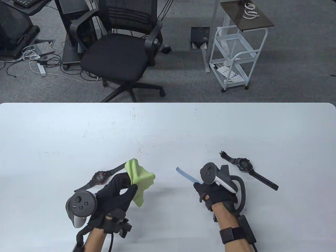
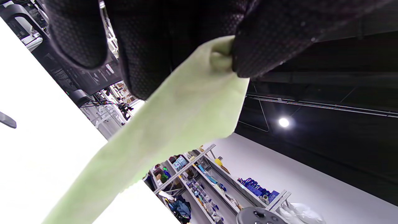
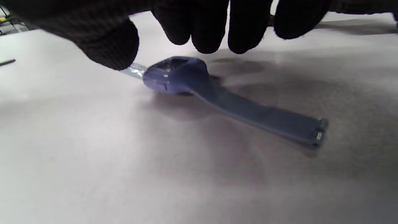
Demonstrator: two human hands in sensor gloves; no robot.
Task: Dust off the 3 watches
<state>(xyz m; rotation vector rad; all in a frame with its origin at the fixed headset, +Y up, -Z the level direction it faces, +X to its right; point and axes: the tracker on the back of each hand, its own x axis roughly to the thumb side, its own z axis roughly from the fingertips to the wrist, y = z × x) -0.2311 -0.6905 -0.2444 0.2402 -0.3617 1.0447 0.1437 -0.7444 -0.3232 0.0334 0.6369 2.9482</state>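
My left hand (image 1: 128, 183) pinches a light green cloth (image 1: 139, 177) between thumb and fingers, held above the table; the left wrist view shows the cloth (image 2: 186, 118) hanging from that pinch. A red-and-black watch (image 1: 99, 177) lies just left of it. My right hand (image 1: 204, 190) hovers over a blue watch (image 1: 187, 177), whose strap sticks out to the left. In the right wrist view the blue watch (image 3: 177, 74) lies flat on the table, the curled fingers (image 3: 205, 34) just above its case and the thumb at its pale strap end. A black watch (image 1: 243, 164) lies to the right.
The white table (image 1: 168, 126) reaches far back beyond the watches. Behind its far edge stand a black office chair (image 1: 120, 52) and a white wire cart (image 1: 233, 57) on the carpet.
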